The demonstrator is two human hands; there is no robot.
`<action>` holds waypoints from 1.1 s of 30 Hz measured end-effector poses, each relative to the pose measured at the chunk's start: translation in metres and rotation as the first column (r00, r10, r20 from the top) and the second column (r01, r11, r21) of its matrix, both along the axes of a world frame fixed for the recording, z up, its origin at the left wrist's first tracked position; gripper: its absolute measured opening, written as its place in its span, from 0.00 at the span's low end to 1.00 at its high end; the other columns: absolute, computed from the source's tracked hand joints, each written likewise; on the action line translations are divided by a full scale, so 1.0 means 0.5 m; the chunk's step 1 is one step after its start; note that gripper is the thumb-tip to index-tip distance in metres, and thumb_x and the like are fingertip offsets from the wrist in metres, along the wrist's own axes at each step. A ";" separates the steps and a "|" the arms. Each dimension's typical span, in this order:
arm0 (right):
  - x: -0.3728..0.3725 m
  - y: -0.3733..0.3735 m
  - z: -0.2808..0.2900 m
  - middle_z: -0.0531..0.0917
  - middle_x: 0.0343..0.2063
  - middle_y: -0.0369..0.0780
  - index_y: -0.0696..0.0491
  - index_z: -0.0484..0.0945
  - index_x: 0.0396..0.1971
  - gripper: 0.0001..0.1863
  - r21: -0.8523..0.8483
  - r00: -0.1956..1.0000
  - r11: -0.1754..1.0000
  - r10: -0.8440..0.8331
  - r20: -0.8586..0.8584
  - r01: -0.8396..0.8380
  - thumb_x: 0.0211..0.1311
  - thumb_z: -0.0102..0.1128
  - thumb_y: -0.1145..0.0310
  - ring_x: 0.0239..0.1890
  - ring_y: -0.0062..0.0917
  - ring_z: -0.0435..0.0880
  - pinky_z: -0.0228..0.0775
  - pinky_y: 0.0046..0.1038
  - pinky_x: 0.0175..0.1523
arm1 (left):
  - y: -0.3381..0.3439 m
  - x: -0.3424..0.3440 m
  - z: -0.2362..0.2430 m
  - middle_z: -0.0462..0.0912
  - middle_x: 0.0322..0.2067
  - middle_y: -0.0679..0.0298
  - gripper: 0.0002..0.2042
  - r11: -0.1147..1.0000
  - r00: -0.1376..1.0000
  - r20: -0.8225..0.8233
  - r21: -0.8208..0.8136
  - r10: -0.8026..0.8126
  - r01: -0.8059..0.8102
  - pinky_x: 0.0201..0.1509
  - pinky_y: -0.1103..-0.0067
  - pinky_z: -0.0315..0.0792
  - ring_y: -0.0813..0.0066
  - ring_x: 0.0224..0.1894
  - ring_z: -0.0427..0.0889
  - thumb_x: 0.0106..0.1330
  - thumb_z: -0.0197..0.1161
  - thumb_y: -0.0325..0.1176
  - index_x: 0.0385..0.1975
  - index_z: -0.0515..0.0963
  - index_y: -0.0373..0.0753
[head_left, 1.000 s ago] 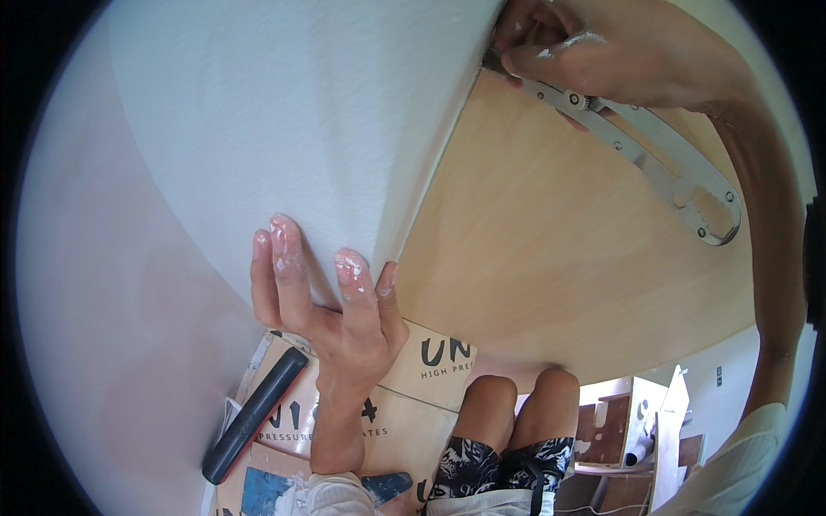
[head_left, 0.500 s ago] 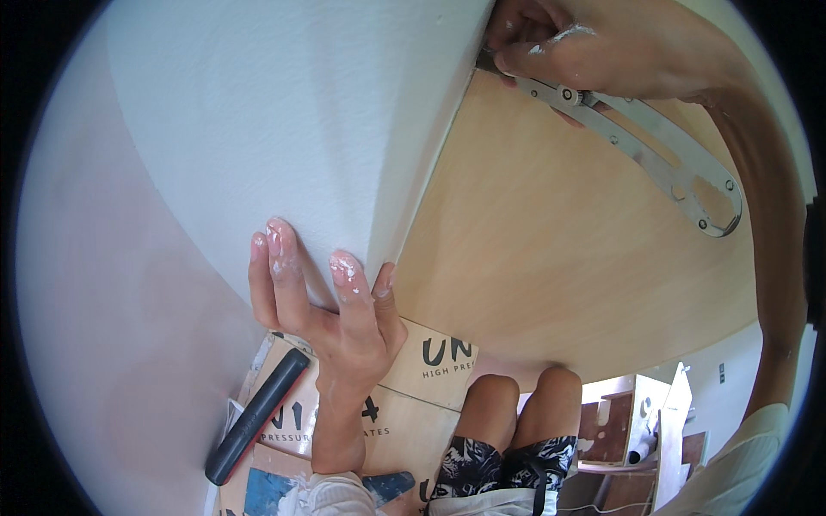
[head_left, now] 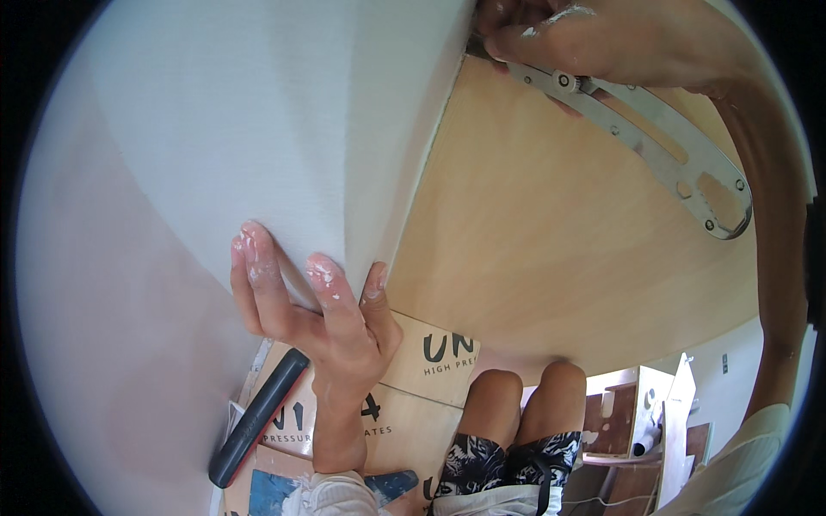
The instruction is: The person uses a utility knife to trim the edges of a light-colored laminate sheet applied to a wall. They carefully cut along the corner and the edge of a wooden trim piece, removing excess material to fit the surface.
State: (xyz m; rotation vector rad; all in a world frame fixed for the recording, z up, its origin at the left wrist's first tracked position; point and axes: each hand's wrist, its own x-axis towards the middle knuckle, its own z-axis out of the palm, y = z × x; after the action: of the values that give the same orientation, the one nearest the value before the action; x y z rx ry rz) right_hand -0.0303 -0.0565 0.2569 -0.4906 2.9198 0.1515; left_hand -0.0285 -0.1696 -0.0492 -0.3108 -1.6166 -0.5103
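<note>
My left hand [head_left: 348,344] has its fingers spread, with white-smeared fingertips against the lower part of a smooth white panel [head_left: 232,129]. Its thumb sits by the panel's corner edge, where the white surface borders a wood-coloured board [head_left: 559,232]. At the upper right, my right hand [head_left: 594,43], also marked with white smears, is closed on a flat silvery metal tool [head_left: 641,142] with long slots and a knurled knob. The tool's front end meets the top of the seam between panel and board, and its tip is hidden by my fingers.
Below lie printed wooden sheets [head_left: 413,413], a black and red bar-shaped tool [head_left: 260,419] and a blue flat piece stained white [head_left: 274,492]. My knees [head_left: 551,400] are at the bottom centre. A wooden shelf unit [head_left: 632,421] with a cable stands at the lower right.
My right hand and the metal tool's front end have moved slightly up and left along the seam. The panel edge and my left hand appear a little farther left.
</note>
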 end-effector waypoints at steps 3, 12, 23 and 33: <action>0.005 0.018 -0.024 0.66 0.11 0.37 0.60 0.69 0.12 0.13 0.065 0.986 0.998 0.022 -0.168 -0.011 0.53 0.50 0.71 0.18 0.22 0.63 0.57 0.33 0.26 | -0.002 -0.003 -0.001 0.53 0.69 0.35 0.29 1.000 1.000 -0.002 -0.011 0.010 -0.010 0.69 0.44 0.62 0.31 0.71 0.55 0.78 0.56 0.37 0.75 0.56 0.39; -0.013 -0.006 0.010 0.67 0.12 0.37 0.60 0.70 0.12 0.12 0.078 0.995 0.993 -0.093 0.035 0.090 0.52 0.49 0.71 0.19 0.23 0.65 0.60 0.34 0.27 | -0.003 -0.007 -0.002 0.53 0.69 0.35 0.30 1.000 1.000 -0.008 -0.027 0.008 -0.008 0.68 0.42 0.62 0.31 0.71 0.55 0.78 0.56 0.37 0.76 0.56 0.39; 0.015 -0.011 -0.035 0.70 0.14 0.38 0.59 0.71 0.14 0.13 0.153 0.959 0.983 -0.059 -0.276 0.104 0.53 0.49 0.69 0.21 0.24 0.68 0.63 0.34 0.31 | -0.004 -0.011 -0.004 0.50 0.70 0.37 0.30 0.999 1.000 0.000 -0.041 0.018 -0.018 0.68 0.43 0.62 0.30 0.72 0.54 0.78 0.56 0.38 0.76 0.55 0.39; -0.019 -0.008 0.042 0.71 0.18 0.38 0.60 0.74 0.17 0.12 0.097 0.986 0.992 -0.092 0.141 0.079 0.53 0.49 0.68 0.23 0.26 0.67 0.61 0.34 0.32 | -0.003 -0.003 -0.003 0.50 0.71 0.36 0.32 0.999 0.998 0.055 -0.034 0.022 -0.020 0.69 0.43 0.62 0.31 0.72 0.56 0.78 0.56 0.39 0.78 0.52 0.40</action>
State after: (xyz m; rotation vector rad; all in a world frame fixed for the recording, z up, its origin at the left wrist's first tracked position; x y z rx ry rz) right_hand -0.0398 -0.0602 0.2777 -0.3457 2.7713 0.2256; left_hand -0.0301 -0.1711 -0.0505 -0.3067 -1.6818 -0.4797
